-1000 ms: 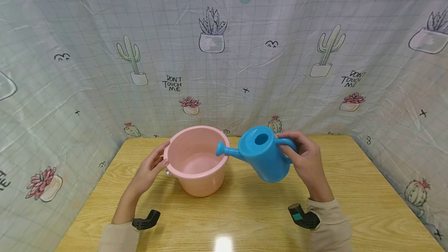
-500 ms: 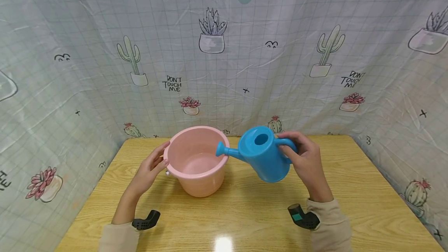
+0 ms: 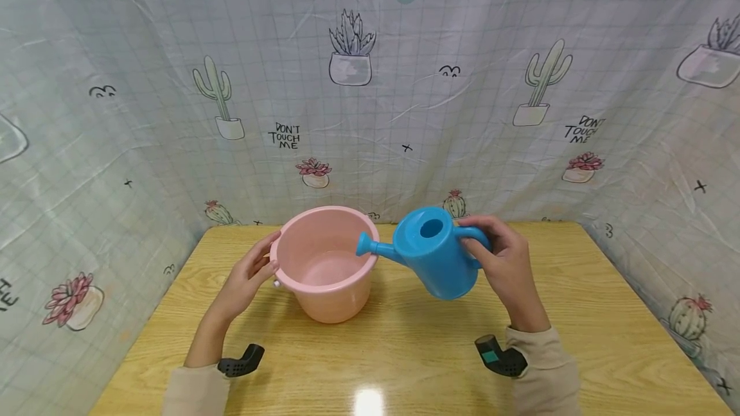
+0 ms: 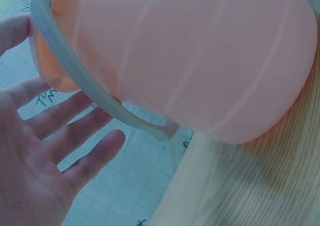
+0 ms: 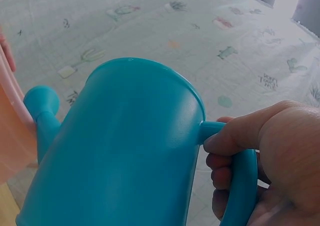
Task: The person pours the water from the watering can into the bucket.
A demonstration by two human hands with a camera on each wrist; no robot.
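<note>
A pink bucket [image 3: 332, 303] stands upright on the table, its pale handle [image 4: 80, 78] hanging down the side in the left wrist view. My left hand [image 3: 243, 284] rests against the bucket's left rim with fingers spread and mostly straight. To the right, my right hand [image 3: 503, 259] grips the handle of a blue watering can [image 3: 442, 268], thumb on top and fingers curled round it. The can tilts leftward, and its spout head [image 3: 365, 244] reaches over the bucket's right rim. No water shows coming from the spout.
A wooden table [image 3: 428, 358] lies beneath everything. Behind and at both sides hangs a cloth [image 3: 405, 101] printed with potted cacti. Black wrist devices [image 3: 241, 361] sit at the sleeve cuffs.
</note>
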